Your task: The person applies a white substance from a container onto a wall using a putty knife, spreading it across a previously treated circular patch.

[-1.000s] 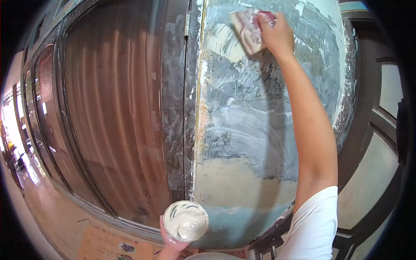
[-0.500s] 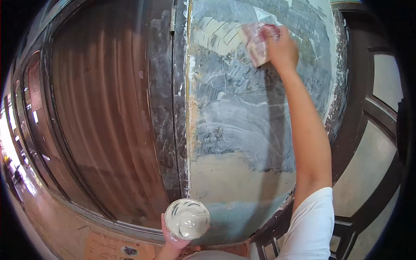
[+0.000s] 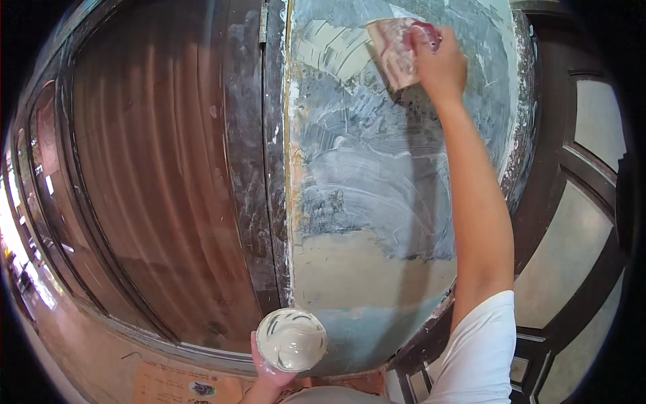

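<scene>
My right hand (image 3: 443,67) grips a wide putty knife (image 3: 396,54) with a smeared blade and a dark red handle, high up against the wall panel (image 3: 377,182). The panel is patchy grey and blue, streaked with pale filler. Left of the blade lies a thick cream patch of putty (image 3: 330,46) with ridged strokes. Low in front of me, my left hand (image 3: 268,370) is closed around a round tub of off-white putty (image 3: 292,339). Its fingers are partly hidden by the tub, and some putty smears the hand.
On the left stands a dark-framed glass door (image 3: 151,182) with brown curtain folds behind it, hinged beside the panel. A dark wooden door with pale panels (image 3: 568,249) is at the right. A printed brown cardboard sheet (image 3: 171,385) lies on the floor.
The putty knife in my right hand has shifted slightly up and left across the panel, its blade now seen more squarely. The left hand and the tub stay almost in place.
</scene>
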Tool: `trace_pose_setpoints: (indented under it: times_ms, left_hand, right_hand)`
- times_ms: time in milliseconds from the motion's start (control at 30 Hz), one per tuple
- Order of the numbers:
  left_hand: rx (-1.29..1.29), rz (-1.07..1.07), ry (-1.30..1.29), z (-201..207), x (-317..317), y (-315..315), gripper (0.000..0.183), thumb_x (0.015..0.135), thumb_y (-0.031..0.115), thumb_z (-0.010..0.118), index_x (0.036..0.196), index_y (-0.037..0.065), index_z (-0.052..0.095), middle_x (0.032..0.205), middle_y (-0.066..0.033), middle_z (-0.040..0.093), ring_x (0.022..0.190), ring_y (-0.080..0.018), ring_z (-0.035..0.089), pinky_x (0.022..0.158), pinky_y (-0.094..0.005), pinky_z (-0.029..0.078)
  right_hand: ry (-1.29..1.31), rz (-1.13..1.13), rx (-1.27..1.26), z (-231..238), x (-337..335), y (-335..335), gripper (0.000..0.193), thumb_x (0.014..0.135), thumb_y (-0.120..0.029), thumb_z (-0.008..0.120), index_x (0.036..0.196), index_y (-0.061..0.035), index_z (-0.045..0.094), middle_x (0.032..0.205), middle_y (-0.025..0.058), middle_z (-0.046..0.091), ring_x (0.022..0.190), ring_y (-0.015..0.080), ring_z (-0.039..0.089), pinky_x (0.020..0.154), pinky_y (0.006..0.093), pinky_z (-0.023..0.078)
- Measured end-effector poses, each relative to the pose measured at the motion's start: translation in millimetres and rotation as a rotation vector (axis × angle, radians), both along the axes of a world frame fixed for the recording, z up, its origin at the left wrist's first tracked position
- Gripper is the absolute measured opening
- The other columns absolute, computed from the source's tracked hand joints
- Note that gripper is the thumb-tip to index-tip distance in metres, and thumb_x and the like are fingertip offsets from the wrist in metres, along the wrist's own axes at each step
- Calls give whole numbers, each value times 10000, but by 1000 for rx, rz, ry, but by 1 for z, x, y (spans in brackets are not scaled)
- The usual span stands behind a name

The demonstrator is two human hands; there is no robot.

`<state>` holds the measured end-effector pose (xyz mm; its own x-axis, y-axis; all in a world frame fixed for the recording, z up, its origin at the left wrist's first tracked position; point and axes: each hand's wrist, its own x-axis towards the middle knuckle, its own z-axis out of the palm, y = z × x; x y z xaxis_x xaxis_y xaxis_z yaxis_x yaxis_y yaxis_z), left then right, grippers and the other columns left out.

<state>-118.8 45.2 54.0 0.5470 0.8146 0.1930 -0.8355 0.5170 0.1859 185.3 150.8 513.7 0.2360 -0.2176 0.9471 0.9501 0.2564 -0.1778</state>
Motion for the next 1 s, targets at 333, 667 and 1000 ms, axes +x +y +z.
trace_pose_setpoints:
  times_ms: [333,667,1000]
  left_hand:
    - [75,33,168,-5,-3,3,873,838,751,365,1510,195,323,1559,-144,299,1408,-434,302,1071,-759,206]
    - [20,-71,-86,2,0,-1,794,907,695,280,1503,173,338,1548,-143,328,1409,-384,331,1143,-611,240]
    - [32,25,68,-2,4,2,780,918,673,287,1503,160,339,1543,-146,337,1403,-392,338,1140,-615,244]
  right_hand:
    - [-114,76,-176,-21,16,2,421,896,-472,622,1064,-86,619,963,181,702,906,395,672,766,472,505]
    - [185,21,-134,-21,57,11,484,885,-499,621,1095,-63,618,1005,213,690,958,401,659,815,475,498]
    - [30,-68,-321,-41,38,11,443,892,-477,626,1113,-94,609,992,199,692,941,419,649,793,479,492]
